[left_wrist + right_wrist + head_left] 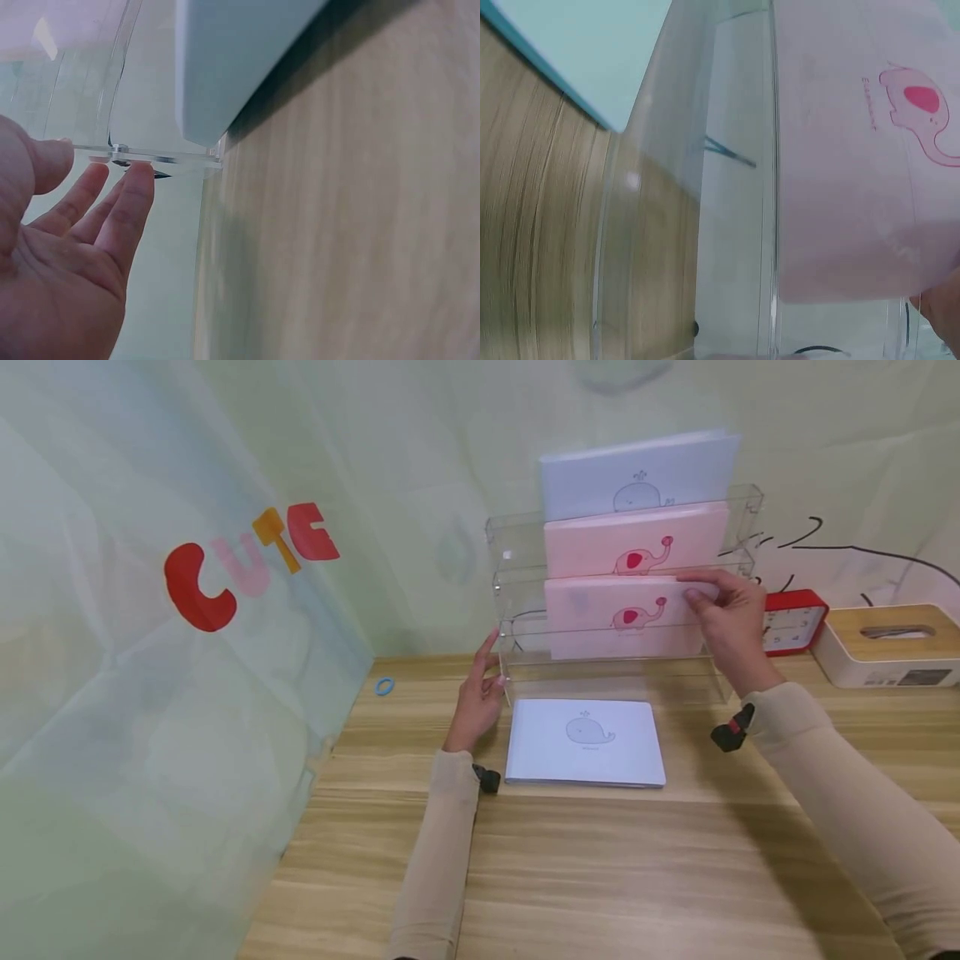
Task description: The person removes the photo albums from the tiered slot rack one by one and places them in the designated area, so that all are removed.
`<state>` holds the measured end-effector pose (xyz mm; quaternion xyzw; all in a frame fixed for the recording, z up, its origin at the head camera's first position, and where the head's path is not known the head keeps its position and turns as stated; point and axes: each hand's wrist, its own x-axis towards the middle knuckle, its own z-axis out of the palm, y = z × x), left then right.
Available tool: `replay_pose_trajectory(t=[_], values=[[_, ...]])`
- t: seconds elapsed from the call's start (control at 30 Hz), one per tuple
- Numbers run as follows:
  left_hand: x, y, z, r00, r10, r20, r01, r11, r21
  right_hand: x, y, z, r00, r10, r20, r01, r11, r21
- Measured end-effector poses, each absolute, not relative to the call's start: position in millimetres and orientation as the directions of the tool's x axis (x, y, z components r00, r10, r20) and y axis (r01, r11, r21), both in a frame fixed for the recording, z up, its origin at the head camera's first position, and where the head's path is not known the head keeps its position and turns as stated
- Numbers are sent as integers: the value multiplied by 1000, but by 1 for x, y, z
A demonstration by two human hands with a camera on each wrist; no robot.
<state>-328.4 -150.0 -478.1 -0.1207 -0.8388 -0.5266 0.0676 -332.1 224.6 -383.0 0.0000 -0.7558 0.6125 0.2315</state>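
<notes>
A clear acrylic rack point(622, 670) with stepped tiers stands against the wall. In its lowest tier is a pink book with an elephant drawing point(585, 606), whose upper right corner my right hand point(731, 622) pinches between thumb and fingers. My left hand point(478, 697) touches the rack's left side panel; in the left wrist view the fingertips point(139, 180) press on the panel from outside, fairly straight. Behind stand another pink elephant book point(581, 547) and, highest, a pale whale book point(577, 485). A white whale book point(585, 743) lies flat on the table before the rack.
Right of the rack stand a red clock point(795, 622), partly behind my right hand, and a white tissue box with a wooden lid point(885, 647). A blue ring point(384, 686) lies at the left on the wooden table point(600, 860). Coloured letters point(198, 589) hang on the curtain.
</notes>
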Motion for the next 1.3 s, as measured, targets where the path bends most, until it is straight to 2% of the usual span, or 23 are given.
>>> replay_pose_trajectory(t=[0.4,0.7,1.03,1.3], values=[[-328,-150,-477,-958,142,248,285,417,863,-331,221,-373,-887,354,294,-236,199,-951],[-327,-150,-477,-959,142,246,283,412,866,-331,221,-361,-866,366,340,-327,101,-940],[-327,-151,-478,-957,143,252,289,415,863,-324,219,-356,-833,387,396,-365,155,-918],[-328,-150,-479,-948,148,280,317,421,850,-317,213,-351,-777,451,439,-440,110,-891]])
